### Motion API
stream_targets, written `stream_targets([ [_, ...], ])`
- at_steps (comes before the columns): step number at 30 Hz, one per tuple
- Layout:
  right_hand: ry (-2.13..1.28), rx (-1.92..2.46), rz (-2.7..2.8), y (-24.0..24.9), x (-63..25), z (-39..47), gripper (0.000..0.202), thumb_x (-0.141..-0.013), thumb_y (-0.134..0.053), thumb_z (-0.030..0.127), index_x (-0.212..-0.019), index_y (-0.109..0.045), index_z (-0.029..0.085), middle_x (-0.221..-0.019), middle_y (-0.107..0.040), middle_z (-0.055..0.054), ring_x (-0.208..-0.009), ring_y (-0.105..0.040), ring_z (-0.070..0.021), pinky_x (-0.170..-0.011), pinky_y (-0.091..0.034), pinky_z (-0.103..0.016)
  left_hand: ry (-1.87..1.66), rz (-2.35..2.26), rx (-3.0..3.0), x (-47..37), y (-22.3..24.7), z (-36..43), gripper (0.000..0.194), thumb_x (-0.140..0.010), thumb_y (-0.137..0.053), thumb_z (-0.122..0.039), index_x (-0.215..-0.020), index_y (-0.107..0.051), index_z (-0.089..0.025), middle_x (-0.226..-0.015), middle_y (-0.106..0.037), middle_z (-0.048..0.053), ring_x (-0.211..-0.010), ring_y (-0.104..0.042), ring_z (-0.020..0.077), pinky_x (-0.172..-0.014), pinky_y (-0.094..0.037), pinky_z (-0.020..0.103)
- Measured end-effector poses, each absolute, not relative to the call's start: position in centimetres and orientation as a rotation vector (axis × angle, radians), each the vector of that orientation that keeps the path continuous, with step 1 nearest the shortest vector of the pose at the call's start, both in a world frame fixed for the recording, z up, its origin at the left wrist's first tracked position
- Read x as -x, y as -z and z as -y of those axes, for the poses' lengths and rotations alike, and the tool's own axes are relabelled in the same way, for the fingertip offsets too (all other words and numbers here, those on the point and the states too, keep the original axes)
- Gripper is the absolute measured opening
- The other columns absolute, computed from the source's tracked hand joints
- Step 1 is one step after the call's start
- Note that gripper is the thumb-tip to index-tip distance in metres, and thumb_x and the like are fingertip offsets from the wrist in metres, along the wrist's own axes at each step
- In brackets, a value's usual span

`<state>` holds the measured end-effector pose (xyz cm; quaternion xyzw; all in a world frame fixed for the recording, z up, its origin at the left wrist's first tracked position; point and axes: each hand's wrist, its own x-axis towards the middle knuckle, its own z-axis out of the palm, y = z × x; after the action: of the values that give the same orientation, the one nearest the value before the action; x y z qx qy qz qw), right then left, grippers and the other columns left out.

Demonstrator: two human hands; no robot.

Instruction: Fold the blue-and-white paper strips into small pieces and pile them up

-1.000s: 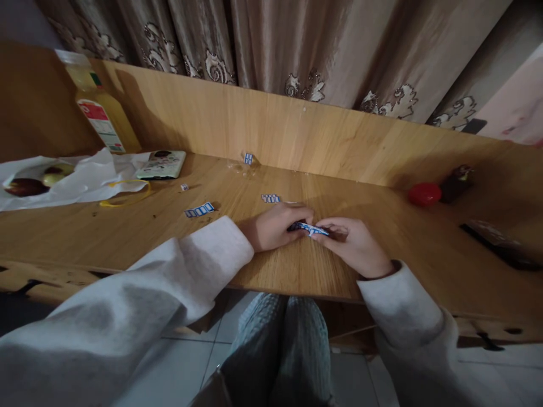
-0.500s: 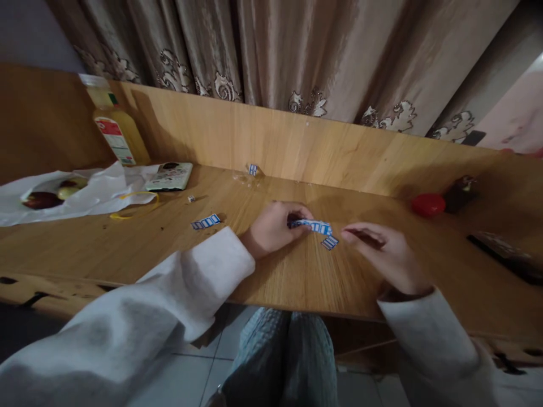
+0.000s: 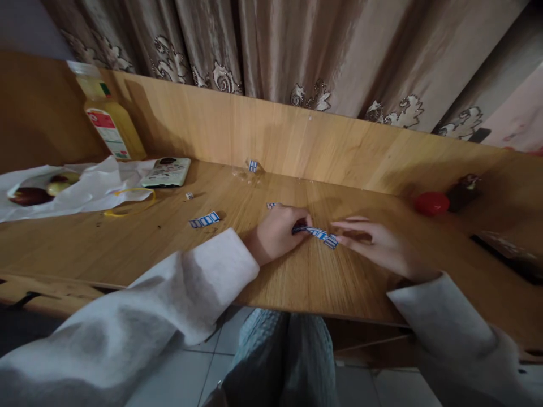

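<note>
My left hand [image 3: 280, 233] is closed, pinching one end of a blue-and-white printed paper strip [image 3: 319, 234] just above the wooden table. At the strip's right end is a small printed piece [image 3: 331, 242] with white panels; whether the two are joined I cannot tell. Close to that end is my right hand [image 3: 377, 243], its thumb and fingers apart; the thumb tip comes very near or touches the piece. Partly hidden behind my left hand lies another small printed piece [image 3: 270, 206]. A separate blue-and-white strip [image 3: 204, 220] rests left of my left wrist.
Toward the back stands a small printed piece [image 3: 253, 165] beside transparent bits. On the left are a bottle [image 3: 112, 127], a white bag [image 3: 106, 175], a phone-like object [image 3: 167, 172], a yellow loop [image 3: 131, 213] and a tiny cube [image 3: 189, 195]. A red object [image 3: 431, 203] sits at right.
The strip in my left hand has tilted, its right end lower and closer to the small piece. My right fingers have spread and come nearer that end. A piece behind my left hand now shows.
</note>
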<state>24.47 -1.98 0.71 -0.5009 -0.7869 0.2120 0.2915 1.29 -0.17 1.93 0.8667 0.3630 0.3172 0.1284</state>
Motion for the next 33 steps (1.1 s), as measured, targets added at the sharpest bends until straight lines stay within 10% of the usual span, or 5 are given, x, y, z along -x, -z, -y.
stream_targets([
  [12,-0.854,1.303,2.102,-1.3,-25.2,0.9,0.021,-0.069,-0.068,0.040,-0.072,-0.059,0.021,-0.072,-0.065,-0.001,-0.069,-0.062,-0.0163,-0.066,-0.050,-0.030,-0.816,-1.041,-2.563,-1.2,-1.5,0.2,0.009,-0.073,-0.058,-0.011,-0.079,-0.064,-0.015,-0.073,-0.065,0.001,-0.068,-0.057,0.0122,-0.064,-0.041,0.023],
  [33,-0.517,1.178,2.037,-1.3,-19.9,2.6,0.010,-0.074,-0.063,0.029,-0.069,-0.059,0.021,-0.082,-0.059,-0.002,-0.079,-0.059,-0.0169,-0.072,-0.049,-0.031,-0.853,-1.012,-2.457,-1.4,-0.8,-0.3,0.011,-0.071,-0.059,-0.011,-0.079,-0.064,-0.015,-0.073,-0.065,0.001,-0.065,-0.057,0.0102,-0.061,-0.040,0.021],
])
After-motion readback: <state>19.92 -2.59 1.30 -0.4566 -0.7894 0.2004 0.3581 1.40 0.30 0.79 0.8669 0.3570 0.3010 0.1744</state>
